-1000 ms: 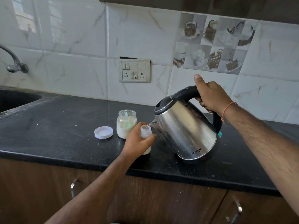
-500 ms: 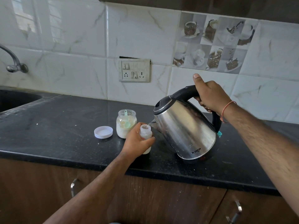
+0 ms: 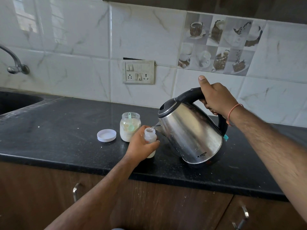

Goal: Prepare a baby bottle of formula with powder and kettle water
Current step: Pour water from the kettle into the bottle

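Stage: water going in; capping and mixing remaining. Right hand [image 3: 216,98], fingers wrapped round the handle, is tilting kettle [image 3: 191,135], spout over bottle [image 3: 150,138]. Left hand [image 3: 141,145] is curling around the bottle, which stands near the counter [image 3: 58,130] front edge; powder jar [image 3: 130,126] just behind-left, open room beyond

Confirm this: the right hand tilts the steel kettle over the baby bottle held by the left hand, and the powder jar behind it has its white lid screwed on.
Wrong on the lid. In the head view the powder jar is open, a green scoop inside, and its white lid lies on the counter beside it. The right hand, steel kettle, baby bottle and left hand are as stated.
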